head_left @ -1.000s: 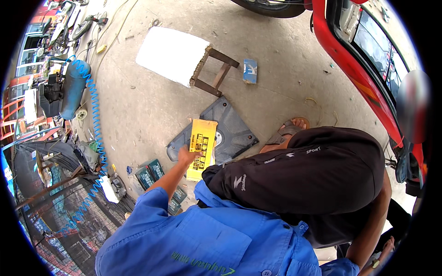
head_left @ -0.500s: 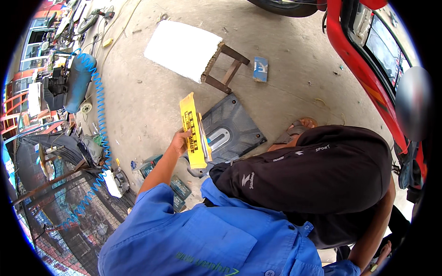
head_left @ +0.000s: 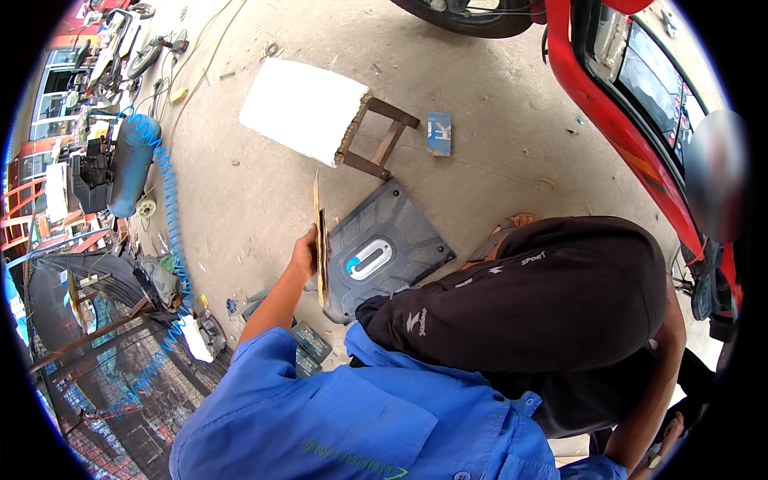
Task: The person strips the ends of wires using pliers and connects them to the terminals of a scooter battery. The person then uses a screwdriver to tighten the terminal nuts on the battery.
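Observation:
In my left hand (head_left: 304,251) is a flattened yellow cardboard packet (head_left: 322,260), its fingers closed on the near side. The packet stands nearly edge-on to me, showing thin brown layered edges. Just right of it on the ground lies a dark grey ridged plastic panel (head_left: 408,232) with holes at its corners. A silver oval ring (head_left: 373,260) is at the panel's middle, with a bit of blue at one end. My right forearm (head_left: 652,392) runs up beside my bent, black-trousered knee, and its hand is hidden behind the leg.
A white-topped wooden stool (head_left: 300,108) lies beyond the panel, and a small blue box (head_left: 439,134) rests beside it. A red vehicle (head_left: 624,136) stands at right. A compressor tank (head_left: 134,164) with a coiled blue hose (head_left: 170,192) is at left. Batteries (head_left: 310,344) sit by my left arm.
My left hand has turned the yellow packet from showing its printed face to nearly edge-on. More of the grey panel and its oval ring shows now. The whole view has shifted slightly.

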Action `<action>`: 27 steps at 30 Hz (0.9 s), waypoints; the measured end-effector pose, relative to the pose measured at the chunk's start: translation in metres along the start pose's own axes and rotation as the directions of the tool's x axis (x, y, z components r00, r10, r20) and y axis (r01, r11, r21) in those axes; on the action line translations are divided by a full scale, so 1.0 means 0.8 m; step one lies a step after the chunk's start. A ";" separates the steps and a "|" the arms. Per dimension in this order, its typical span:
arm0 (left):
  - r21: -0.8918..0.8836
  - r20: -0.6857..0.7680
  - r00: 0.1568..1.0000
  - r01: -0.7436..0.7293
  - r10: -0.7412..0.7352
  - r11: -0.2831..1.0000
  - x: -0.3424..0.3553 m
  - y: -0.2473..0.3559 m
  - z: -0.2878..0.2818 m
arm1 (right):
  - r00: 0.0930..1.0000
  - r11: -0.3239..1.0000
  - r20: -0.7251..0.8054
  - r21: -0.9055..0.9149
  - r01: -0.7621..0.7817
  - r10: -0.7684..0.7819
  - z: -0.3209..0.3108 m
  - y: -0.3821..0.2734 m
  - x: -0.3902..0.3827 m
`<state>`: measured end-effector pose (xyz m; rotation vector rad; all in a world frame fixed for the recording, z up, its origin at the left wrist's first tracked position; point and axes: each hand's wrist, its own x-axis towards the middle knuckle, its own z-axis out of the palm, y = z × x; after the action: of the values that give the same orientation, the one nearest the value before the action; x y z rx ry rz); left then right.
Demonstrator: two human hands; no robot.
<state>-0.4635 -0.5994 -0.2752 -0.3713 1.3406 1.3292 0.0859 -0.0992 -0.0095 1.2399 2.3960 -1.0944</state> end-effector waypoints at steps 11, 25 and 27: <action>0.990 -0.137 0.890 0.113 0.435 0.082 -0.027 -0.023 0.025 | 0.975 0.979 -0.103 -0.023 -0.200 0.197 -0.018 -0.075 -0.016; 0.874 0.482 0.787 -0.466 0.386 -0.140 0.010 0.024 0.189 | 0.890 0.889 -0.155 0.247 -0.386 0.429 -0.056 -0.018 -0.127; 0.776 0.626 0.686 -0.595 0.372 -0.208 0.036 0.018 0.206 | 0.892 0.865 -0.164 0.368 -0.342 0.422 -0.047 0.018 -0.151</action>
<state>-0.4057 -0.4447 -0.2432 1.4795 2.0053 0.5421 0.1760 -0.1405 0.0704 1.9671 2.0235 -1.3077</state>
